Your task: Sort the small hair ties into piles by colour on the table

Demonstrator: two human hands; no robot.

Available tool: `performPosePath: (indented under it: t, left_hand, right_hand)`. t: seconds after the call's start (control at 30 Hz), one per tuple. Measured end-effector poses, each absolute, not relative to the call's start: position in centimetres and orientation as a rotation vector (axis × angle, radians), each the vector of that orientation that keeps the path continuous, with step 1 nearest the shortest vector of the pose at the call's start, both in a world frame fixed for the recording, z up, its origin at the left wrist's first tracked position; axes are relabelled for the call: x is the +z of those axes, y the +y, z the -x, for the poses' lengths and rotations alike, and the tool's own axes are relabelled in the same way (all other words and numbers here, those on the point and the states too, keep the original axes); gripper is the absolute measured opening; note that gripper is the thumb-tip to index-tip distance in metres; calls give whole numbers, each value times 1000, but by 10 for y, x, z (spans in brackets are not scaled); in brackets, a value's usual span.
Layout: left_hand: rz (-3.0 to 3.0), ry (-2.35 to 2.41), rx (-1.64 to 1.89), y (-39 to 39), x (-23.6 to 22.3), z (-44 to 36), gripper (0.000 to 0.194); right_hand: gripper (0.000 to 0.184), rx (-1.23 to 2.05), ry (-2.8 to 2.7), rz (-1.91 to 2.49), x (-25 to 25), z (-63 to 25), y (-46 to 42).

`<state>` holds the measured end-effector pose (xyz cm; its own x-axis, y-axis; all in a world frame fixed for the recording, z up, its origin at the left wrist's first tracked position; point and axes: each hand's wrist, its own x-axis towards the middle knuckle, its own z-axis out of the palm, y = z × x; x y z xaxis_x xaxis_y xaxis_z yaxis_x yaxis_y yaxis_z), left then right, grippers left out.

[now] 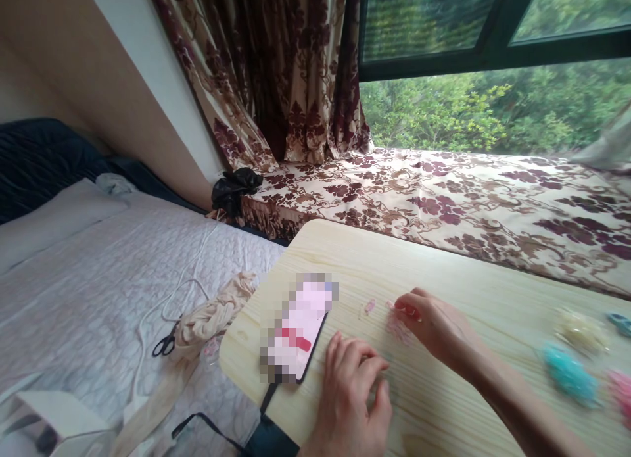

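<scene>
My right hand (434, 322) is over the middle of the pale wooden table (473, 378), fingers curled and pinched at a small, blurred pink stringy bundle (398, 330). The fingers hide part of the bundle. Just left of it lies a tiny pink piece (369, 306) with a thin pale bit beside it. My left hand (352, 388) rests near the table's front edge, palm down, fingers apart and holding nothing. Close to its left is a phone (305, 325) with a pink screen, partly blurred out.
At the table's right lie a cream bundle (582, 329), a turquoise bundle (569, 375), a pink bundle (621, 391) and a blue item (620, 324). On the bed (98, 266) are black-handled scissors (165, 344), beige fabric (217, 309) and a white cable (142, 338). A flowered window seat (444, 200) borders the table's far side.
</scene>
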<state>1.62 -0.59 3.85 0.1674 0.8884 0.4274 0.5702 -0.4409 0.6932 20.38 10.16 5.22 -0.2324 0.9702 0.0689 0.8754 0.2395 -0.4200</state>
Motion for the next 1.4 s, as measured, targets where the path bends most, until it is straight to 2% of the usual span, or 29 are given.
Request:
performPosePath:
  t: [0.27, 0.6, 0.73, 0.97, 1.13, 1.4]
  left_hand:
    - [-2078, 1412, 1179, -5, 41, -16, 32]
    - [-2132, 1427, 1207, -3, 26, -18, 34]
    - [-2316, 1360, 1127, 2, 20, -11, 34]
    - [-2396, 1365, 1128, 4, 16, -10, 35]
    - [-2253, 1454, 1220, 1, 16, -19, 34]
    - [-2399, 1357, 1101, 5, 12, -8, 35]
  right_hand:
    - [27, 460, -2180, 1702, 60, -202, 102]
    - [37, 673, -2040, 1720, 86, -215, 96]
    - [37, 735, -1975, 1733, 86, -222, 92]
    - [28, 775, -1864, 1761, 80, -228, 88]
    - [34, 811, -1810, 1746, 76, -230, 88]
    - [40, 838, -1811, 1743, 81, -231, 86]
